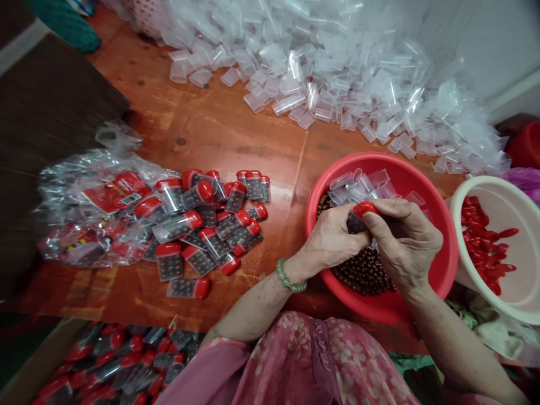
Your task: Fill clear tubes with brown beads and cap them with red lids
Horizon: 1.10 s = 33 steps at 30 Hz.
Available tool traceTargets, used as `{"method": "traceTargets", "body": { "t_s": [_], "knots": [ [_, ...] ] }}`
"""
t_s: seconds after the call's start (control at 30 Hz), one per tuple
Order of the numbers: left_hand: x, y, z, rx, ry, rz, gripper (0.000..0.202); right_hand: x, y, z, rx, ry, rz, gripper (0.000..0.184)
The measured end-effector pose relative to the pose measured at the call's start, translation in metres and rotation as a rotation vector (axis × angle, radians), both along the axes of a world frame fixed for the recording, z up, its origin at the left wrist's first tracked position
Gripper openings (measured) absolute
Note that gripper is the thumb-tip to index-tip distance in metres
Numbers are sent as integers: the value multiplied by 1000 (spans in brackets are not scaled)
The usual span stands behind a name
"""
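Both my hands meet over a red basin [442, 264] that holds small dark brown beads [363, 273] and several empty clear containers [358, 185]. My left hand [333, 242], with a green bead bracelet at the wrist, grips a small clear container whose body is mostly hidden by my fingers. My right hand [405, 236] pinches the red cap [365, 208] on top of that container. Both hands are closed.
Filled red-capped containers [206, 225] lie in a heap on the orange wooden table, beside a clear plastic bag [93, 202] of more. A cream bowl [518, 298] of red caps [485, 242] stands at right. A large pile of empty clear containers [337, 73] covers the far side.
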State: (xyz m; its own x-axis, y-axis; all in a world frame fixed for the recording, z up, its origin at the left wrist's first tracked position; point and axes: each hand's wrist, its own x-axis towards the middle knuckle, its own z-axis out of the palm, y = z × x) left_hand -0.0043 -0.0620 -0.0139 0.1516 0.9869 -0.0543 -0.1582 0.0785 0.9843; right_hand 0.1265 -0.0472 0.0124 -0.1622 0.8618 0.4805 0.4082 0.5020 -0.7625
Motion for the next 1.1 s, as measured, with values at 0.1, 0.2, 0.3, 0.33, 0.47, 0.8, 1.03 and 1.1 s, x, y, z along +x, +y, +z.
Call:
{"method": "traceTargets", "body": {
  "t_s": [0.1,0.2,0.3,0.33,0.47,0.8,1.03,1.1],
  "knots": [
    [0,0,0,12,7,3,8,4,2,3,33,-79,58,11],
    [0,-1,0,14,40,-4,8,9,3,8,46,-134,96,12],
    [0,-1,0,16,83,-11,8,14,5,12,5,-179,137,10],
    [0,-2,0,20,101,-12,8,15,5,12,-15,-190,150,9],
    [0,-2,2,42,189,-9,8,22,7,13,-86,-162,162,9],
    [-2,1,-3,15,26,-78,12,19,2,1,262,-329,156,31],
    [-5,6,1,-180,-318,-176,31,27,4,-7,342,-625,245,94],
    [-4,7,1,-174,-370,-188,39,25,4,-10,403,-722,190,96]
  ]
}}
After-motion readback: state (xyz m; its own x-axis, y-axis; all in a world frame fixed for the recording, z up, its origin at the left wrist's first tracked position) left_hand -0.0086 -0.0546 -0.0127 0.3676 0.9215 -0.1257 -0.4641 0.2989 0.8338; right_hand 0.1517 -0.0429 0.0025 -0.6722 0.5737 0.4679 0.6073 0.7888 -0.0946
